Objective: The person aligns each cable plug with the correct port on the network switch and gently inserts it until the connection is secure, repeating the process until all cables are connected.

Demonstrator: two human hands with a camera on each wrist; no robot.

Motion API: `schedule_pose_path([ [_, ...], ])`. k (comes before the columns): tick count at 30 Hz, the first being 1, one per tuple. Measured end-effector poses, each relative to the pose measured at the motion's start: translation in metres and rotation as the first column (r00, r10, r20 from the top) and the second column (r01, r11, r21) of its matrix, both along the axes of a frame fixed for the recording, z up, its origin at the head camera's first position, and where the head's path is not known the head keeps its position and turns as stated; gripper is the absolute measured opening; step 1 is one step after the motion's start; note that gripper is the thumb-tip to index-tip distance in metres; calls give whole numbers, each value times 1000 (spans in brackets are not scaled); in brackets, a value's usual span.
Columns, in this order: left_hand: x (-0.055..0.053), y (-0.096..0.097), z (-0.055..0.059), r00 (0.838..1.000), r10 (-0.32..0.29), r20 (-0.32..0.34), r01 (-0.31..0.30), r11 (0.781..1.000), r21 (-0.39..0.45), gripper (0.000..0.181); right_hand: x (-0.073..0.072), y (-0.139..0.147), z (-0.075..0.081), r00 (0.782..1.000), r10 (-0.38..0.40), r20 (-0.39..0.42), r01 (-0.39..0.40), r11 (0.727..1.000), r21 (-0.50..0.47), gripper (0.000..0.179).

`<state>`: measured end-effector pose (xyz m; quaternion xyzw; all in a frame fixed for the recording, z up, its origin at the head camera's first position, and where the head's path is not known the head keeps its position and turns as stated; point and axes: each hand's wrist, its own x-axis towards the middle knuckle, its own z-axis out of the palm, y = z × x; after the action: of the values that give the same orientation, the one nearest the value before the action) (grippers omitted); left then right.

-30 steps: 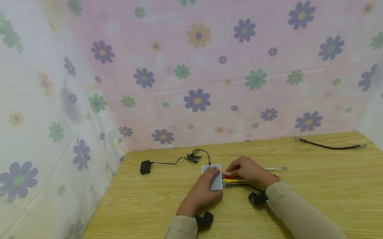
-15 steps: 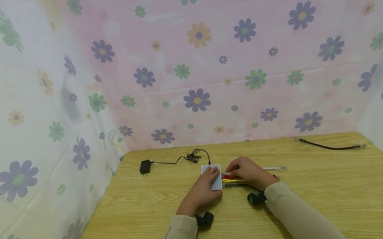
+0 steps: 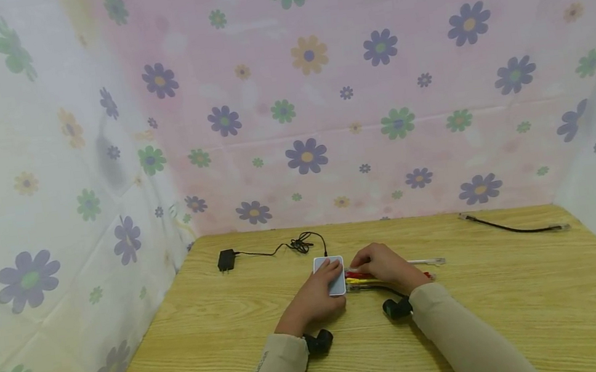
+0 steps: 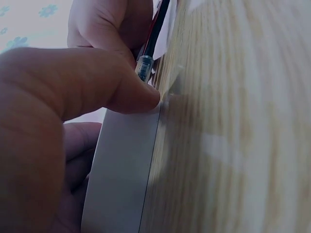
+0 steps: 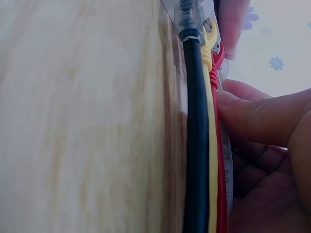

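Note:
A small white network switch point(image 3: 337, 286) lies flat on the table. My left hand point(image 3: 314, 294) holds it, fingers over its top and thumb against the near side. At its right side, my right hand point(image 3: 388, 265) pinches the white network cable point(image 5: 227, 170) between thumb and finger, close to the plug end. That plug is mostly hidden by the fingers. Beside it run a red cable point(image 5: 221, 189), a yellow cable point(image 5: 212, 131) and a black cable point(image 5: 197, 116). The black cable's clear plug point(image 4: 144, 68) sits at the switch's side, partly behind the left thumb.
A black power adapter point(image 3: 226, 260) lies at the back left, its thin cord point(image 3: 301, 244) tangled and running to the switch's far edge. Another short black cable point(image 3: 515, 229) lies at the back right. Flowered cloth point(image 3: 345, 112) walls the table's back and sides.
My right hand and wrist have shifted very slightly left, toward the switch, with the white cable's free end moving a little the same way. The left hand and switch stay in place.

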<state>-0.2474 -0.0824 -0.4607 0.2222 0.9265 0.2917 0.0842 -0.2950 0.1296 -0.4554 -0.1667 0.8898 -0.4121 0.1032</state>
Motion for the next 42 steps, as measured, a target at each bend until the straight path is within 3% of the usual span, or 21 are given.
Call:
schedule_pose_path([
  [13,-2,-1,-1,999,-35,-32,35,999,-1,71,-4,-1,-1,999,26,-40,-25,1000,4,18],
  [23,-2,1,-6,1000,9,-26,-9,1000,-6,73,-4,-2,-4,1000,17,-17,-17,1000,4,16],
  [31,-2,1,-5,1000,0,-28,1,1000,20,74,-4,1,-3,999,40,-33,-39,998,40,15],
  [39,-2,1,-4,1000,5,-14,-5,1000,21,74,-6,8,3,978,151,-146,-123,976,181,18],
  [42,-1,0,-4,1000,10,-5,-10,1000,27,74,-6,12,4,970,187,-153,-155,967,200,19],
])
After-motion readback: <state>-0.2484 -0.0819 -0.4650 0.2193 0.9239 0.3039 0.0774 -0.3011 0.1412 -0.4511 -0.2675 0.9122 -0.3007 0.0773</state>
